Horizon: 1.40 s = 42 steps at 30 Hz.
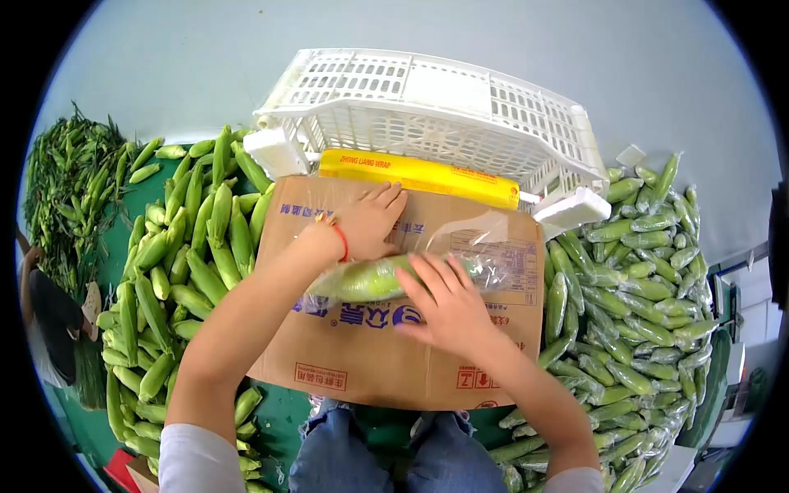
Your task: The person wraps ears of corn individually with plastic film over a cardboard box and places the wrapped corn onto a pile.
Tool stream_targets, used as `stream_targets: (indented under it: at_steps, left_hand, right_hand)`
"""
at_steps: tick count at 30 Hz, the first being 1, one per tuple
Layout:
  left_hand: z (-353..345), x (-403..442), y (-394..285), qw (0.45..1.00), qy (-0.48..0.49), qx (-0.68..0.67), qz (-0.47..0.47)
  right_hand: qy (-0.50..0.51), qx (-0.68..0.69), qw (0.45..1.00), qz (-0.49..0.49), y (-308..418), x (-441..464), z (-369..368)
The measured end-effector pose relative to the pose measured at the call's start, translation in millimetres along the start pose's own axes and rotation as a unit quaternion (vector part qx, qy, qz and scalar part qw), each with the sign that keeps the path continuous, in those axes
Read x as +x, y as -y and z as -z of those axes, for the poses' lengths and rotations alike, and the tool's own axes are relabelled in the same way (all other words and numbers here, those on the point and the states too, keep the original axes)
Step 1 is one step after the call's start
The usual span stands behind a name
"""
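Note:
An ear of corn (366, 280) in its pale green husk lies across a flattened cardboard sheet (329, 349), with clear plastic film around it and loose film sticking out at its right end. My left hand (370, 220), a red cord at the wrist, rests just beyond the corn on the film-covered cardboard, its fingers spread. My right hand (448, 308) lies over the corn's right part with fingers stretched out and apart, touching it from above. A yellow wrap roll (419, 174) sits along the far edge of the cardboard.
Behind the roll stands a white plastic crate (427, 115) on its side. Unwrapped corn (189, 238) is heaped at the left, film-wrapped corn (633, 312) at the right. Stripped husks and leaves (74, 181) pile up far left, near another person's leg (57, 316).

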State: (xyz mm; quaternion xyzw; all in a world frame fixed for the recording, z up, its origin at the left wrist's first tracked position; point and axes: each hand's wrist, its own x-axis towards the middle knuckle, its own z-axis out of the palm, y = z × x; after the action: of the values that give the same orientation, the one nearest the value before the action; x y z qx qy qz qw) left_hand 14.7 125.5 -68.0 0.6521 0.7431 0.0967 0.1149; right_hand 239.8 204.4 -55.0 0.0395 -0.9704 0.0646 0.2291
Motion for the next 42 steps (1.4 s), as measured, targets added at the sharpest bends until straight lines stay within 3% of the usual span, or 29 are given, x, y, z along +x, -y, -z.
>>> stream_targets:
  at_steps: [2, 6, 9, 11, 14, 15, 16, 17, 19, 20, 21, 22, 23, 25, 27, 28, 29, 30, 31, 32, 33, 34, 35, 36, 37, 38, 39, 41, 42]
  left_hand:
    - [-8.6, 20.1, 7.0, 0.991, 0.104, 0.083, -0.006]
    - [12.3, 19.4, -7.0, 0.984, 0.173, 0.027, 0.036]
    - [11.4, 14.5, -7.5, 0.989, 0.143, 0.006, 0.044]
    - [7.3, 0.6, -1.7, 0.998, 0.037, -0.058, 0.003]
    - [4.2, -37.8, -60.3, 0.940, -0.245, -0.223, -0.081]
    - [7.4, -59.0, -97.8, 0.931, -0.249, -0.238, -0.120]
    - [3.7, -67.2, -120.4, 0.913, -0.254, -0.226, -0.227]
    - [8.0, -75.4, -139.7, 0.932, -0.226, -0.183, -0.216]
    - [-11.4, -67.8, -121.7, 0.841, -0.410, -0.316, -0.156]
    - [-3.6, -65.2, -127.2, 0.724, -0.365, -0.564, -0.157]
    - [11.7, -64.7, -139.9, 0.550, -0.295, -0.769, -0.140]
    - [18.9, -65.6, -146.2, 0.334, -0.207, -0.913, -0.110]
    - [9.4, -67.0, -139.1, 0.351, -0.212, -0.908, -0.088]
    - [-15.1, -68.6, -111.9, 0.387, -0.222, -0.893, -0.054]
    - [-8.2, -79.6, -112.2, 0.471, -0.301, -0.817, 0.144]
    - [-16.3, -82.1, -113.6, 0.481, -0.324, -0.796, 0.174]
    - [-25.6, -87.3, -118.3, 0.489, -0.346, -0.774, 0.205]
    - [-29.5, -91.7, -122.4, 0.463, -0.353, -0.782, 0.222]
    - [-33.1, -95.6, -126.4, 0.437, -0.354, -0.792, 0.238]
    - [-56.8, -99.1, -126.2, 0.565, -0.390, -0.687, 0.239]
    - [-40.2, -101.5, -142.3, 0.437, -0.312, -0.808, 0.245]
    - [-52.2, -110.6, -142.1, 0.452, -0.258, -0.825, 0.221]
    - [-48.8, -112.9, -151.0, 0.479, -0.191, -0.823, 0.239]
    - [-52.9, -113.3, -165.8, 0.475, -0.201, -0.806, 0.289]
    - [-48.8, -126.0, -164.0, 0.510, -0.075, -0.798, 0.314]
    - [-46.8, -130.1, -172.7, 0.448, 0.012, -0.815, 0.368]
    - [-51.6, -138.3, -177.3, 0.469, 0.032, -0.816, 0.336]
    - [-60.7, -146.7, -181.6, 0.614, -0.025, -0.734, 0.290]
    - [-59.3, -140.0, -184.6, 0.721, -0.073, -0.664, 0.184]
  right_hand:
    - [0.036, 0.014, 0.999, -0.020, -16.0, 18.3, -18.1]
    - [0.177, 0.076, 0.981, -0.009, 5.8, 9.0, -3.6]
    - [0.275, 0.187, 0.943, -0.006, 51.2, -48.9, 52.5]
    - [0.415, 0.276, 0.864, -0.068, 62.4, -72.4, 95.4]
    - [0.101, 0.390, 0.853, -0.330, 67.6, -127.2, 81.9]
    - [0.109, 0.538, 0.705, -0.449, 67.9, -127.7, 83.1]
    - [0.114, 0.658, 0.517, -0.536, 65.3, -122.2, 83.1]
    - [0.116, 0.741, 0.304, -0.588, 61.0, -111.2, 81.8]
    - [0.132, 0.885, 0.117, -0.430, 73.6, -80.6, 72.1]
    - [0.141, 0.940, -0.003, -0.311, 77.0, -67.6, 61.7]
    - [0.137, 0.957, -0.073, -0.246, 82.5, -52.9, 54.3]
    - [0.129, 0.960, -0.074, -0.238, 91.0, -52.2, 45.7]
    - [0.120, 0.963, -0.072, -0.229, 97.9, -55.1, 37.1]
    - [0.121, 0.953, 0.060, -0.271, 87.8, -58.6, 29.7]
    - [0.108, 0.871, 0.294, -0.378, 67.3, -71.8, 42.3]
    - [0.148, 0.772, 0.409, -0.464, 55.2, -70.3, 56.5]
    - [0.106, 0.639, 0.631, -0.427, 48.8, -65.8, 67.2]
    - [0.061, 0.458, 0.807, -0.368, 45.9, -63.7, 78.9]
    - [0.019, 0.238, 0.927, -0.289, 44.7, -63.3, 91.6]
    - [-0.067, 0.154, 0.956, -0.242, 44.2, -60.6, 101.5]
    - [-0.116, 0.127, 0.964, -0.202, 38.5, -58.9, 112.6]
    - [-0.163, 0.097, 0.969, -0.159, 30.8, -57.9, 124.1]
    - [-0.208, 0.188, 0.948, -0.150, 27.3, -58.5, 128.5]
    - [-0.252, 0.276, 0.918, -0.134, 24.2, -59.1, 133.2]
    - [-0.286, 0.477, 0.818, -0.146, 24.0, -55.9, 128.3]
    - [-0.307, 0.657, 0.674, -0.144, 22.3, -55.1, 126.9]
    - [-0.301, 0.672, 0.659, -0.154, 22.7, -58.0, 128.2]
    - [-0.284, 0.706, 0.625, -0.175, 27.0, -68.9, 131.8]
    - [-0.325, 0.645, 0.653, -0.228, 22.3, -70.3, 137.6]
